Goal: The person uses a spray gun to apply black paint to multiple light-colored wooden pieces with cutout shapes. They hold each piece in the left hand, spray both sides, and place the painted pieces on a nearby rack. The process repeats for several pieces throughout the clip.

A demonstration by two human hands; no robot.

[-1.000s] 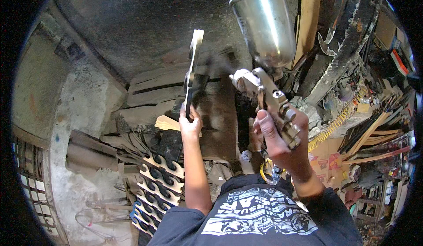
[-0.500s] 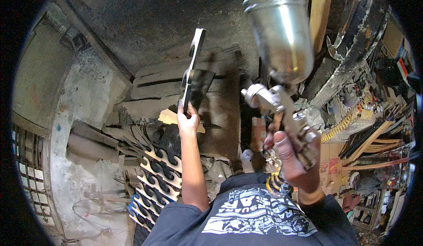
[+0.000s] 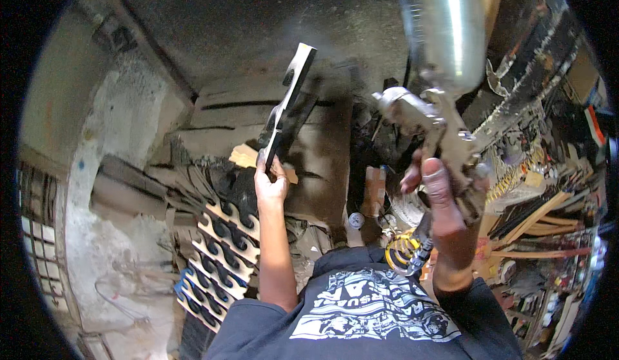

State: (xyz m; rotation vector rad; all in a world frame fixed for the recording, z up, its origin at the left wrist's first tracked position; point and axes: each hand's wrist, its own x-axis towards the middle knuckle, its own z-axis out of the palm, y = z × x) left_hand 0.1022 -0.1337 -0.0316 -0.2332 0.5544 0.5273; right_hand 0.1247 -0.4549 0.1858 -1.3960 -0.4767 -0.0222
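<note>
From my remote seat I am gripping the notched wooden strip point(image 3: 290, 95) by its lower end with the left hand point(image 3: 271, 182), its top leaning rightward in front of the stained panel point(image 3: 316, 199), left of that panel's right edge. With the right hand point(image 3: 445, 202) I am clasping a metal spray gun point(image 3: 445, 124), its cup point(image 3: 445, 31) standing above and its nozzle point(image 3: 392, 99) pointing toward the strip, well apart from it. Pale wooden pieces point(image 3: 244, 156) are showing behind the left hand, and hooked cutouts point(image 3: 225, 249) are lying in rows at lower left.
</note>
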